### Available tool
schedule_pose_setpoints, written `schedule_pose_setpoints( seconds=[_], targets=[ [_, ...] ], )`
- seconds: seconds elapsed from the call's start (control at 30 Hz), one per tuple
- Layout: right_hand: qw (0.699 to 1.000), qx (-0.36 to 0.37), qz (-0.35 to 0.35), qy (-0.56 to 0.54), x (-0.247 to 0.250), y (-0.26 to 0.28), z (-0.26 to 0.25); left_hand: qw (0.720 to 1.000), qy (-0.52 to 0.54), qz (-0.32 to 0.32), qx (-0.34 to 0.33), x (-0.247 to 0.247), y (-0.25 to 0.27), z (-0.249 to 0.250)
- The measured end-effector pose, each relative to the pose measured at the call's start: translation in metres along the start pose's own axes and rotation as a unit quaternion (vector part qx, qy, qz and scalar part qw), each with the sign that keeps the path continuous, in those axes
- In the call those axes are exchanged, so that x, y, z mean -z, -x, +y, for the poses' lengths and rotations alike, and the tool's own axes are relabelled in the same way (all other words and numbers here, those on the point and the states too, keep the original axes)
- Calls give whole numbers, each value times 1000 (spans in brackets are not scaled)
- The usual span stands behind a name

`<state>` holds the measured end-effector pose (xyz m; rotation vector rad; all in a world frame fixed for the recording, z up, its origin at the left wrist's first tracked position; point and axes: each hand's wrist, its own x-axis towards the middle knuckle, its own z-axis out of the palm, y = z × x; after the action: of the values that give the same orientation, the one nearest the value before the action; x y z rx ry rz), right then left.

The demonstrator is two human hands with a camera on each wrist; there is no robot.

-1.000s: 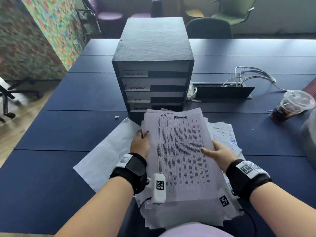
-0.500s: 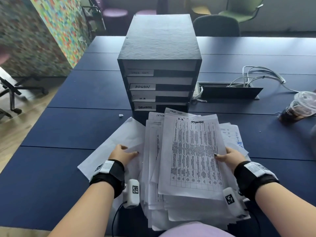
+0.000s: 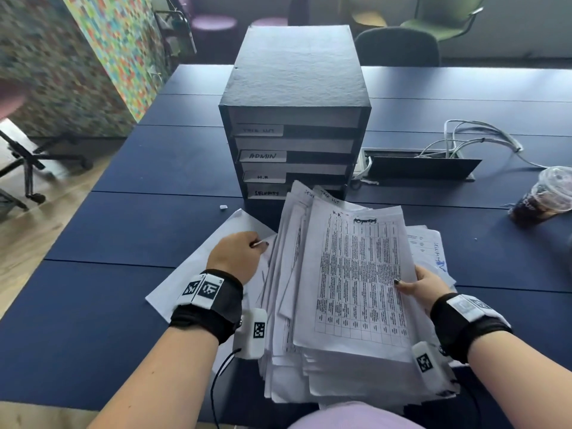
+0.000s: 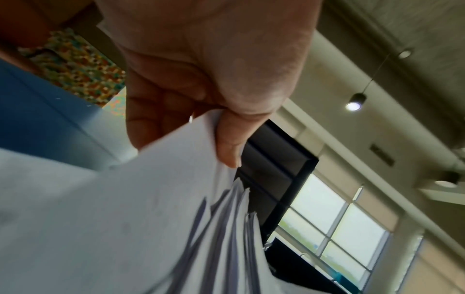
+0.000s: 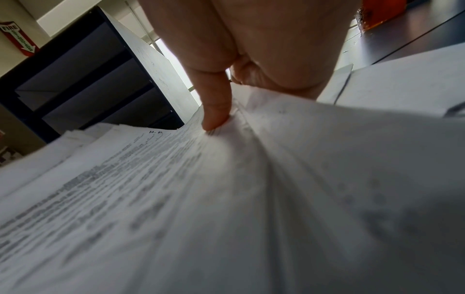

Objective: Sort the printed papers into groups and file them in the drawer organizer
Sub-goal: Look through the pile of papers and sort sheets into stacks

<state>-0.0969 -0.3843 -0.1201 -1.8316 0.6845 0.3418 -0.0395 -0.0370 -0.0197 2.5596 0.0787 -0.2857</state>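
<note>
A thick stack of printed papers (image 3: 356, 283) lies tilted in front of me, its top sheet a table marked "H.R". My right hand (image 3: 424, 284) grips the stack's right edge, thumb pressed on the top sheet (image 5: 176, 159). My left hand (image 3: 238, 255) pinches the left edge of a sheet (image 4: 151, 189) between thumb and fingers, lifting it off the fanned pile. Behind the papers stands the black drawer organizer (image 3: 294, 119) with shelves labelled ADMIN, H.R and SECURITY; its lowest label is partly hidden by the papers.
A loose white sheet (image 3: 198, 274) lies flat on the blue table (image 3: 93, 305) under my left hand. An iced drink cup (image 3: 544, 196) lies at the right edge. A cable box (image 3: 421, 167) with white cables sits right of the organizer. Chairs stand behind the table.
My left hand left the top of the stack, moved to its left side and now pinches a sheet edge. The right hand stayed on the right edge, and the stack fanned out.
</note>
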Motion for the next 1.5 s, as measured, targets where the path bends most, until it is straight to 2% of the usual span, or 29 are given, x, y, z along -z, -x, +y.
schedule_pose_setpoints(
  seconds=[0.13,0.33,0.47,0.6,0.67,0.7,0.77,0.83,0.9,1.03,1.13,1.23,1.3,1.37,1.43,1.5],
  targets=[
    [1000,3,2,-8,1,3,-1,999,19,25,-26,11,8,17],
    [1000,5,-7,-12,4,1,2,985,49,143,-80,35,15,29],
    [1000,6,-7,-14,4,0,4,956,64,244,-146,54,18,42],
    [1000,10,-9,-16,5,-6,8,915,119,309,-233,68,29,63],
    [1000,10,-10,-15,5,-6,8,892,140,304,-305,71,34,75],
    [1000,10,-9,-13,5,-5,7,880,150,279,-353,70,36,80],
    [1000,11,-9,-16,5,-5,6,865,157,195,-434,63,34,82],
    [1000,6,-9,-24,4,-3,5,866,132,117,-469,51,28,73],
    [999,-3,-8,-38,5,-4,7,888,110,54,-444,37,20,57],
    [999,-14,-8,-42,8,-11,9,956,66,-98,-269,17,10,16],
    [999,-7,5,-45,8,-10,9,970,32,-133,-201,10,9,-10],
    [997,-16,-4,-70,6,-9,10,981,24,-110,-161,4,6,-36],
    [997,-19,-8,-72,6,-13,12,989,42,-44,-132,2,2,-50],
    [996,-16,-9,-87,6,-12,11,995,84,15,-55,1,-2,-56],
    [995,-15,-10,-100,6,-12,11,980,190,49,33,0,-7,-58],
    [994,-11,-13,-109,5,-12,12,939,321,60,110,-1,-9,-56]
  ],
)
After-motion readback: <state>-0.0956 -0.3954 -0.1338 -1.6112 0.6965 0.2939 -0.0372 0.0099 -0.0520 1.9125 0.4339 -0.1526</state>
